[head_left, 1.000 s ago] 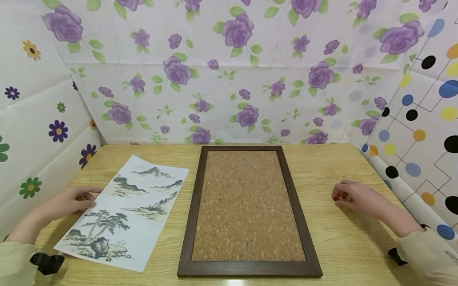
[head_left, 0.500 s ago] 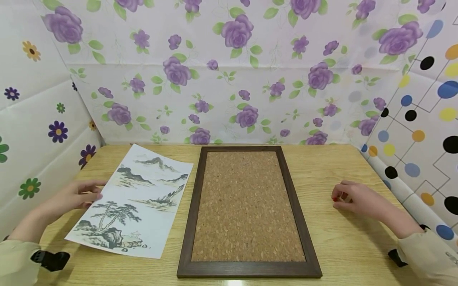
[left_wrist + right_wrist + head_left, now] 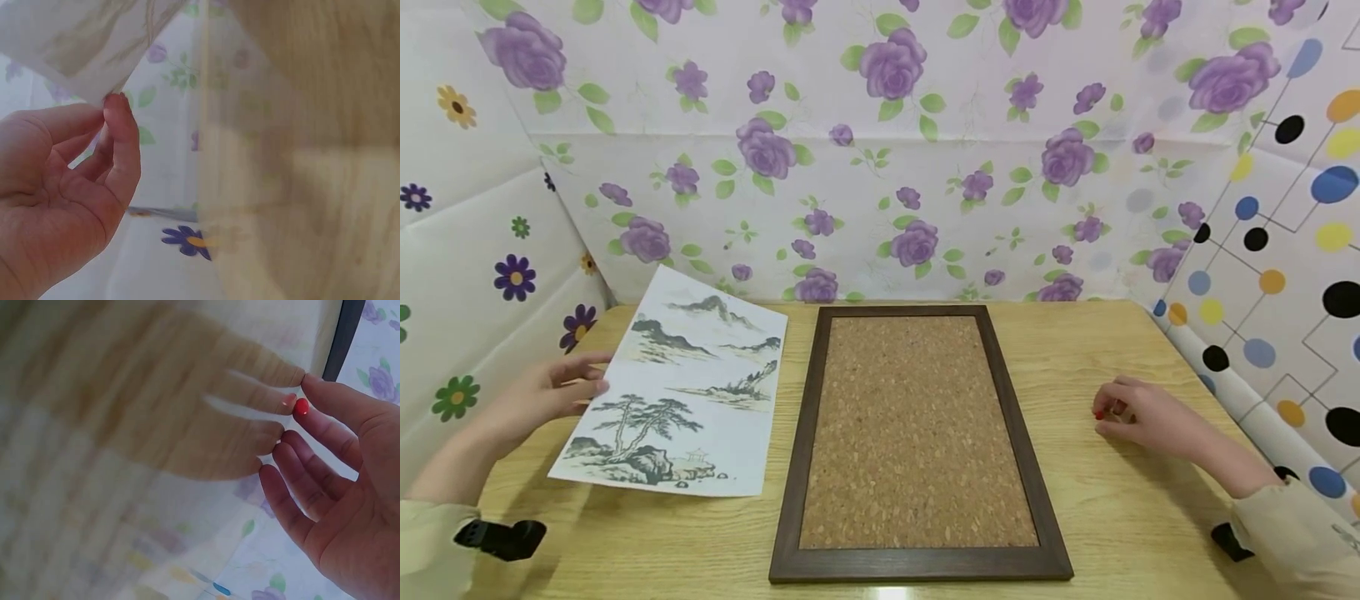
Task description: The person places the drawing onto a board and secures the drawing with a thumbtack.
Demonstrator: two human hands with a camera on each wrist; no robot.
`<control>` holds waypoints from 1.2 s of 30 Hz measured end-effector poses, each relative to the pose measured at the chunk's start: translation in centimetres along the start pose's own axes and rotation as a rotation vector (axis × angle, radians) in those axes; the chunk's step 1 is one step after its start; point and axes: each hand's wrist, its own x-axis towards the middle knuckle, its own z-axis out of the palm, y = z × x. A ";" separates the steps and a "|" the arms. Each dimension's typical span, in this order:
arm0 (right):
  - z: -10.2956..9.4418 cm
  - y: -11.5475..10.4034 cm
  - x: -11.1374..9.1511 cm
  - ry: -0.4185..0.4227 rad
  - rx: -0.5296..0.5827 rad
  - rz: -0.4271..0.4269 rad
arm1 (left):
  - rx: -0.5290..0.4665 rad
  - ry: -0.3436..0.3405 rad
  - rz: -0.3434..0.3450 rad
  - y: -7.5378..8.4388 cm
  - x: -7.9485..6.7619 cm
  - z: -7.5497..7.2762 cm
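In the head view my left hand (image 3: 550, 396) pinches the left edge of a printed landscape painting sheet (image 3: 730, 450) with thumb and fingers. The sheet tilts up off the table, mountains at its far end and pines nearer me. The left wrist view shows my fingertips on the paper (image 3: 81, 50). Right of the board, my right hand (image 3: 1153, 421) is low at the tabletop with fingers curled. It holds a small red rounded piece (image 3: 302, 406) at the fingertips, its kind too small to tell. A cork board (image 3: 917, 433) with a dark brown frame lies between the hands.
A light wooden table (image 3: 1075, 500) bears the board. Purple-flowered sheeting (image 3: 850, 200) stands behind it. Daisy-patterned sheeting (image 3: 467, 283) borders the left, and dotted sheeting (image 3: 1285, 250) the right.
My left hand has raised the painting sheet off the table and moved it farther away from me, tilting its far end up. The right hand has stayed in place.
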 end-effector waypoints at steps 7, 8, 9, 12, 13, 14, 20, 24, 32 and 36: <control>0.4 -0.1 -0.2 0.007 0.032 0.050 | 0.000 0.068 0.019 2.3 0.5 -0.2; 0.5 0.0 -0.2 0.011 0.041 0.056 | -0.006 0.080 0.025 2.7 0.5 -0.2; 0.5 0.0 -0.3 0.016 0.051 0.061 | -0.012 0.093 0.030 3.0 0.6 -0.2; 0.7 0.0 -0.5 0.035 0.084 0.074 | -0.049 0.134 0.053 4.1 0.9 -0.1; 0.8 0.0 -0.6 0.040 0.097 0.078 | -0.068 0.147 0.061 4.4 1.0 0.0; 0.8 -0.1 -0.6 0.043 0.108 0.084 | -0.084 0.157 0.068 4.8 1.1 0.1; 0.8 -0.2 -0.8 0.056 0.131 0.113 | -0.182 0.185 0.069 6.8 1.6 1.0; 0.8 -0.2 -0.9 0.045 0.161 0.139 | -0.241 0.169 0.050 8.0 2.1 1.8; 1.0 0.0 -1.1 0.044 0.216 0.169 | -0.325 0.090 0.064 10.5 3.3 4.9; 1.0 0.1 -1.1 0.032 0.239 0.197 | -0.371 0.033 0.024 11.6 3.8 6.9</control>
